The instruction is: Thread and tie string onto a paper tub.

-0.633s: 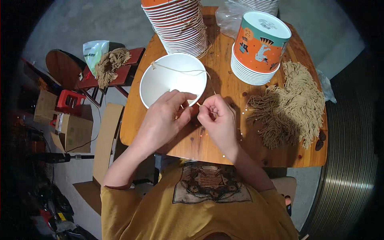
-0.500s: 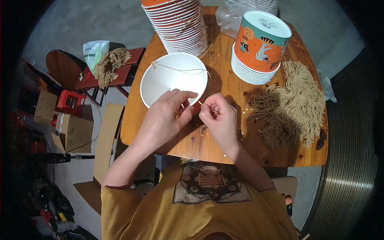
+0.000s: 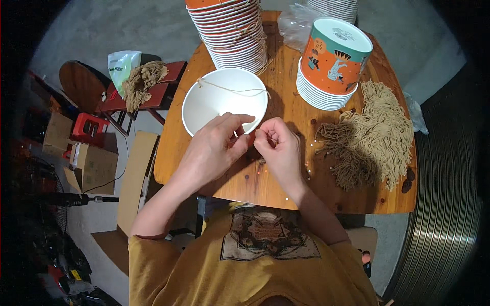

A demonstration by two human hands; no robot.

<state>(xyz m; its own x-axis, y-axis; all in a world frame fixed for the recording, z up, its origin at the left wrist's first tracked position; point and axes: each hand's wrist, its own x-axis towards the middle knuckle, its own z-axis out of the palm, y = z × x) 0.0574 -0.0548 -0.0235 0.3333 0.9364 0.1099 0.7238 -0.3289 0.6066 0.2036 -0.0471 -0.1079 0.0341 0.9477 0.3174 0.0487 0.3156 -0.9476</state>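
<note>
A white paper bucket (image 3: 206, 104) tips toward me on the wooden table, its open mouth facing up. A thin tan cord (image 3: 240, 93) is knotted at the far left of its rim and runs across the mouth to the right side. My left hand (image 3: 217, 145) curls over the near rim, gripping the bucket, with thumb and forefinger close to the edge. Right beside it, my right hand (image 3: 278, 148) is closed in a pinch against the rim. What lies between its fingertips is mostly hidden, apparently the end of a cord.
A tall stack of corded buckets (image 3: 229, 38) stands behind. Upturned orange and green buckets (image 3: 332, 64) sit at the right, beside a heap of tan cords (image 3: 385, 132). A red bench (image 3: 163, 81) and cardboard boxes (image 3: 94, 166) are on the left floor.
My right hand has closed in slightly toward the rim and my left hand. The bit of cord that showed between them is now covered. The whole view has shifted a little.
</note>
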